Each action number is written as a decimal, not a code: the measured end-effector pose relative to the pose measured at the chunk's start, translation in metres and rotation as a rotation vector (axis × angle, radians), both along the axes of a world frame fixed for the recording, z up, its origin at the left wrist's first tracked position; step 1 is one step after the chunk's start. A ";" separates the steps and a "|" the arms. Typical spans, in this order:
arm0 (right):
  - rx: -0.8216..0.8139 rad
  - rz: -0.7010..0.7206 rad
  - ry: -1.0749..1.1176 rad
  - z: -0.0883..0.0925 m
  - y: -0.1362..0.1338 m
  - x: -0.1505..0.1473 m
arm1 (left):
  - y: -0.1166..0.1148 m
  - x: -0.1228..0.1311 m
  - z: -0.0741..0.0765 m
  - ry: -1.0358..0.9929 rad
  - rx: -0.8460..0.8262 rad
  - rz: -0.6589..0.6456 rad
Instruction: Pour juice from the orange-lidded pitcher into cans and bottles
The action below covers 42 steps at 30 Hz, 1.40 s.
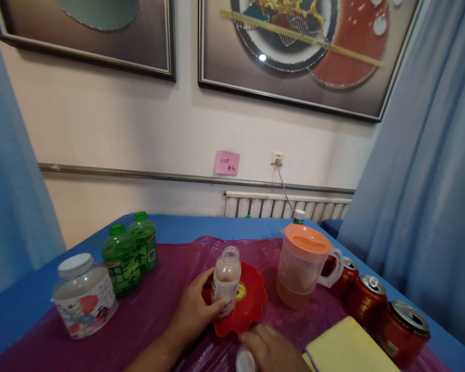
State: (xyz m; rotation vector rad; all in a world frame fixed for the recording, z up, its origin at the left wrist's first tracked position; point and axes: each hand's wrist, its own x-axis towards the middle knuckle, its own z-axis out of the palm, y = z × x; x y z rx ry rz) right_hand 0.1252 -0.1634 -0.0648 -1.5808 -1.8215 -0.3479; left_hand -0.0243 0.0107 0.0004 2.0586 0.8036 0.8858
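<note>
My left hand (pixel 199 305) is wrapped round a small clear bottle (pixel 228 276) with a printed label and an uncapped mouth. The bottle stands upright over the left part of a red scalloped plate (pixel 253 297); whether its base rests on the plate is hidden by my fingers. Close to the front edge of the view, my right hand (pixel 273 349) is smeared by motion, its curled fingers at a round white cap (pixel 245 360). The plate lies between the two hands, with a yellow emblem at its middle.
A lidded jar (pixel 85 299) and two green bottles (pixel 122 261) stand on the left. To the right are a pitcher (pixel 300 268) with an orange lid, several red cans (pixel 366 297) and a folded yellow cloth (pixel 349 346). Purple plastic sheeting (pixel 178 258) covers the blue table.
</note>
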 end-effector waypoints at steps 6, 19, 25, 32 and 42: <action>0.287 0.169 0.728 0.115 0.056 0.013 | 0.005 -0.002 -0.008 -0.012 0.037 0.002; 0.331 0.220 1.355 0.086 0.090 0.018 | -0.004 -0.002 -0.013 0.022 0.052 -0.097; 0.337 0.271 1.382 0.083 0.087 0.017 | -0.007 -0.004 -0.008 0.043 0.070 -0.108; 0.280 0.346 1.274 0.075 0.082 0.007 | -0.015 -0.001 0.001 0.085 0.057 -0.099; 0.259 0.268 0.933 0.079 0.071 0.015 | -0.021 -0.004 0.012 0.087 0.032 -0.122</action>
